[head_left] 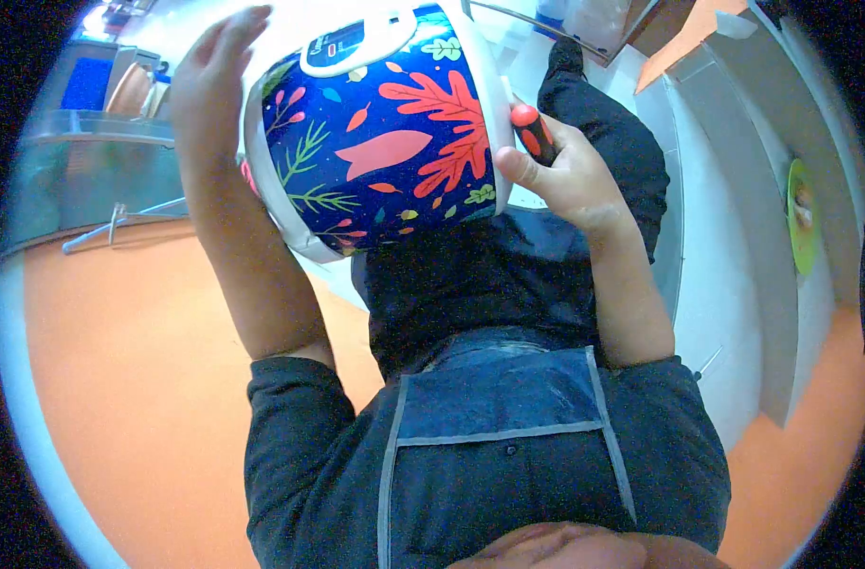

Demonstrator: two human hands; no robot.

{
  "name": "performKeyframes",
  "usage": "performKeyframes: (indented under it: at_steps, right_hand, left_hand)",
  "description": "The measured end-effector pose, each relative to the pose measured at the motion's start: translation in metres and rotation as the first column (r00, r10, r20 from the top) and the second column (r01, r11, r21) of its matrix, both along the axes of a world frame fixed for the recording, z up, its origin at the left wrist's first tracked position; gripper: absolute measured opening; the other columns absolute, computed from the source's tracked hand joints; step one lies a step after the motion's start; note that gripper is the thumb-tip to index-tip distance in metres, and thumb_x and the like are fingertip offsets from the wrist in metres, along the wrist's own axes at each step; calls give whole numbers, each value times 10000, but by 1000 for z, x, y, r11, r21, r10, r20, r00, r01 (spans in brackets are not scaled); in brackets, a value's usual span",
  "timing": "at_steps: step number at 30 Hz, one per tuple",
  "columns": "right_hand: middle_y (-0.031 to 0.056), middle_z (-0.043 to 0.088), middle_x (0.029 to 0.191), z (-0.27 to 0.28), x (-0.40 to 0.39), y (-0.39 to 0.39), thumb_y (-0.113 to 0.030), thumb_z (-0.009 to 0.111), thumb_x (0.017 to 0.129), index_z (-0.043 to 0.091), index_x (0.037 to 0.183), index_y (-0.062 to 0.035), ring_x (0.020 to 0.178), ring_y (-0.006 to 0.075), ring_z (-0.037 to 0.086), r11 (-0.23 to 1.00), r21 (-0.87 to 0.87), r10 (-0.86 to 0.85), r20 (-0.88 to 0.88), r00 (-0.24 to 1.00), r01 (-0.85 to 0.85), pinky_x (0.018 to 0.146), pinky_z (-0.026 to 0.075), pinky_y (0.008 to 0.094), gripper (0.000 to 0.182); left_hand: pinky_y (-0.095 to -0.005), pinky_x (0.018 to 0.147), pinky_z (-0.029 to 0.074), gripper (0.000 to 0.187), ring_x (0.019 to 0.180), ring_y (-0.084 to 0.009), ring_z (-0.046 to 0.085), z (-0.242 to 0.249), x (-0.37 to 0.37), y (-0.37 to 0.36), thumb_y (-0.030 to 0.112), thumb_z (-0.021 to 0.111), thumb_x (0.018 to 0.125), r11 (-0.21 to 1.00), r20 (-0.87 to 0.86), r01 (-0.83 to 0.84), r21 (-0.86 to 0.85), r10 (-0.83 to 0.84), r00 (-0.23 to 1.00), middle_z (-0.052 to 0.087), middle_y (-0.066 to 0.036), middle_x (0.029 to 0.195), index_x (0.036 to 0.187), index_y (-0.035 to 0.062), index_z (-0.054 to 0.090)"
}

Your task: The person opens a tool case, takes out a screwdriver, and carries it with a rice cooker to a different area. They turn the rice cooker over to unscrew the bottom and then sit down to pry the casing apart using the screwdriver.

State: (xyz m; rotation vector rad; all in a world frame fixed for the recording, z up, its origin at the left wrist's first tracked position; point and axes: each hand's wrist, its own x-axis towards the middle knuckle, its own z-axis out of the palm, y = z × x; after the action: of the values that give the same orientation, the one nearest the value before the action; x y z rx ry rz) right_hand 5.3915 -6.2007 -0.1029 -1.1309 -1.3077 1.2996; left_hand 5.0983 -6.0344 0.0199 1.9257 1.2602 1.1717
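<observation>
A rice cooker [385, 142], dark blue with red leaves and white ends, lies tilted above my lap at the top of the view. My left hand [212, 90] is alongside its left end, fingers stretched out and slightly blurred; whether the palm presses on the cooker cannot be made out. On the other side, my right hand [579, 175] is closed around the red and black handle of a screwdriver [534, 133], close to the cooker's white right end. The shaft of the screwdriver is hidden.
An orange floor [138, 379] spreads to the left, with a light blue metal bar [119, 228] near a glass panel. On the right, a green plate [804, 218] with small items sits on a grey ledge [736, 190]. A dark-trousered leg [612, 133] extends ahead.
</observation>
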Motion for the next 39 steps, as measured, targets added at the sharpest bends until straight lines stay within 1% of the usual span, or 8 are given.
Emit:
performKeyframes:
  at_steps: [3, 10, 17, 23, 30, 34, 38, 39]
  right_hand:
    - [54, 681, 1124, 2, 0, 4, -518, 740, 896, 602, 1328, -10, 1031, 118, 595, 992, -104, -73, 40, 997, 77, 929, 491, 298, 681]
    - [33, 690, 1023, -25, 1, 17, -481, 752, 897, 641, 1216, 2, 945, 124, 613, 986, -115, -127, -15, 992, 125, 898, 496, 300, 590]
    - [38, 689, 1016, -15, 7, 19, -527, 684, 939, 654, 1188, 12, 921, 115, 609, 964, -157, -212, 28, 977, 214, 857, 494, 283, 594]
    - [-16, 661, 882, 19, 16, -6, -402, 669, 959, 600, 1333, 23, 743, 82, 560, 979, -2, -201, -153, 967, 204, 697, 453, 248, 570]
    - [-72, 591, 725, 35, 26, -33, -293, 654, 941, 517, 1435, 30, 506, -13, 368, 990, -60, -144, -416, 898, 131, 452, 268, 161, 606]
    - [40, 665, 1055, 22, 34, -44, -262, 707, 938, 506, 1455, 3, 900, 89, 579, 987, -147, 10, -309, 951, -58, 824, 455, 243, 615]
    - [123, 661, 1230, 20, 18, -37, -322, 774, 906, 529, 1428, 12, 1113, 176, 615, 985, -127, 57, -402, 914, -117, 997, 477, 321, 666]
    - [130, 666, 1220, 20, 17, -39, -328, 778, 901, 539, 1416, 14, 1110, 186, 622, 989, -131, 18, -315, 949, -62, 994, 481, 323, 664]
  left_hand:
    - [-361, 1062, 431, 543, 1192, -230, 625, -12, -26, -23, 419, 612, 975, 972, -320, -232, -33, 210, 924, 693, -151, 1245, 1279, -29, 653]
    - [-410, 1092, 395, 684, 1256, -261, 537, -154, -49, -63, 565, 407, 1030, 938, 654, 222, -267, 7, 756, 589, -168, 1299, 1316, -42, 543]
    - [-346, 818, 490, 413, 854, -211, 602, -181, -50, -39, 388, 412, 984, 976, 692, 218, -18, -145, 707, 658, -138, 910, 916, 21, 590]
    - [-320, 815, 517, 435, 928, -201, 657, -145, -53, -70, 308, 378, 1069, 937, 89, -349, -7, 349, 933, 689, -151, 997, 1142, -37, 632]
    - [-313, 760, 532, 635, 870, -166, 679, -37, -17, -136, 507, 280, 1088, 753, 203, -152, -640, 357, 912, 708, -114, 1012, 1267, 0, 617]
    - [-341, 852, 524, 622, 992, -181, 653, -26, -52, -142, 493, 283, 1097, 554, 283, 226, -801, 19, 959, 680, -136, 1136, 1300, -19, 573]
    - [-361, 904, 497, 463, 1022, -181, 634, -88, -115, -138, 339, 333, 1109, 953, -655, -107, -282, -110, 747, 677, -144, 1145, 1258, -22, 582]
    - [-381, 918, 491, 415, 1074, -204, 628, -69, -96, -138, 289, 370, 1095, 897, -564, -236, -373, -17, 826, 674, -147, 1178, 1262, -21, 589]
